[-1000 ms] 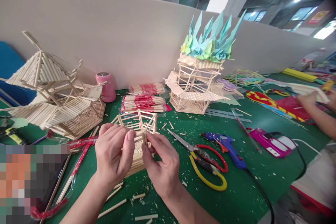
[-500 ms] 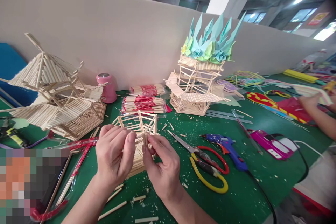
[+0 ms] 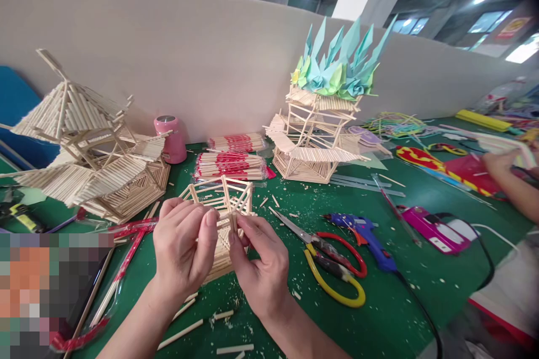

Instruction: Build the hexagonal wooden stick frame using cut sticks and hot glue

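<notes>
My left hand (image 3: 181,252) is closed, its fingers curled and the thumb pressed near the index finger; what lies inside its grip is hidden. Close beside it, my right hand (image 3: 263,269) pinches a short wooden stick (image 3: 233,223) between thumb and fingers. Both hands are raised in front of a small open frame of glued wooden sticks (image 3: 225,188), which they partly cover. Loose cut sticks (image 3: 181,334) and shavings lie below the hands. To the right rest large scissors (image 3: 311,240) with red and yellow handles, blades parted, and a blue hot glue gun (image 3: 366,235).
A stick pavilion (image 3: 92,151) stands left, another topped with paper leaves (image 3: 320,146) behind. Bundled sticks (image 3: 231,166) and a pink cup-like object (image 3: 173,140) line the partition (image 3: 210,67). Cords cross near a magenta box (image 3: 435,230). Another person's hand (image 3: 501,165) is at right.
My hands hold nearly the same pose, with no clear movement of the stick. The view has shifted very slightly, and the other person's hand at right has moved a little.
</notes>
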{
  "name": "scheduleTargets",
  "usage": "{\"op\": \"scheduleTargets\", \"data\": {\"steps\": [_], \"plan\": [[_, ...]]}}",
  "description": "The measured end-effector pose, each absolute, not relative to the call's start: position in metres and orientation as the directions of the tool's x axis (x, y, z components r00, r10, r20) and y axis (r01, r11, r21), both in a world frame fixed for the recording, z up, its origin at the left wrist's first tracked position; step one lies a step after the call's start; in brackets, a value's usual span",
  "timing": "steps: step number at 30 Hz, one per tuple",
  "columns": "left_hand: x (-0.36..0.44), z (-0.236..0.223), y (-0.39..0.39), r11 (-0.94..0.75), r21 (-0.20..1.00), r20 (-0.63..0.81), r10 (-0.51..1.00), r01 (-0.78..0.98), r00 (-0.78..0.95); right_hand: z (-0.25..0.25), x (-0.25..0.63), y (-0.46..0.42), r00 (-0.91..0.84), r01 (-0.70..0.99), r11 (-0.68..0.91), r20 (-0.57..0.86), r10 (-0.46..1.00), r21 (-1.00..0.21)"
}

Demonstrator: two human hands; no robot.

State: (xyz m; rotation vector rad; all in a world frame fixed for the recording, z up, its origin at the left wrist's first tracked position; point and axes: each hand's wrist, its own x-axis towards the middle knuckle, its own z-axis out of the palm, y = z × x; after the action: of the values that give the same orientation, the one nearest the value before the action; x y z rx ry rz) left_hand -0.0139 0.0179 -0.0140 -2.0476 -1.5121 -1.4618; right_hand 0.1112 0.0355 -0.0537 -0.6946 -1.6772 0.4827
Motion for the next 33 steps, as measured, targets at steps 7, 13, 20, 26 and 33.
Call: {"op": "scheduleTargets", "data": {"steps": [7, 13, 20, 26, 33], "plan": [[-0.0133, -0.0129, 0.0170, -0.451, 0.354, 0.796, 0.606, 0.819, -0.010, -0.0535, 0.1111, 0.0355, -0.118, 0.189, 0.738, 0.731, 0.672, -0.648], [-0.0133, -0.0115, 0.0173, -0.450, 0.362, 0.789, 0.614, 0.816, -0.012, -0.0531, 0.1115, 0.0342, -0.117, 0.194, 0.733, 0.727, 0.677, -0.652], [-0.0127, -0.0111, 0.0160, -0.442, 0.356, 0.790, 0.614, 0.823, -0.012, -0.0541, 0.1117, 0.0348, -0.115, 0.190, 0.719, 0.712, 0.692, -0.668], [-0.0129, -0.0115, 0.0170, -0.438, 0.364, 0.782, 0.623, 0.822, -0.015, -0.0537, 0.1111, 0.0346, -0.115, 0.187, 0.726, 0.719, 0.685, -0.662], [-0.0131, -0.0115, 0.0164, -0.439, 0.373, 0.776, 0.630, 0.817, -0.016, -0.0531, 0.1125, 0.0347, -0.126, 0.184, 0.722, 0.712, 0.690, -0.667]]}}
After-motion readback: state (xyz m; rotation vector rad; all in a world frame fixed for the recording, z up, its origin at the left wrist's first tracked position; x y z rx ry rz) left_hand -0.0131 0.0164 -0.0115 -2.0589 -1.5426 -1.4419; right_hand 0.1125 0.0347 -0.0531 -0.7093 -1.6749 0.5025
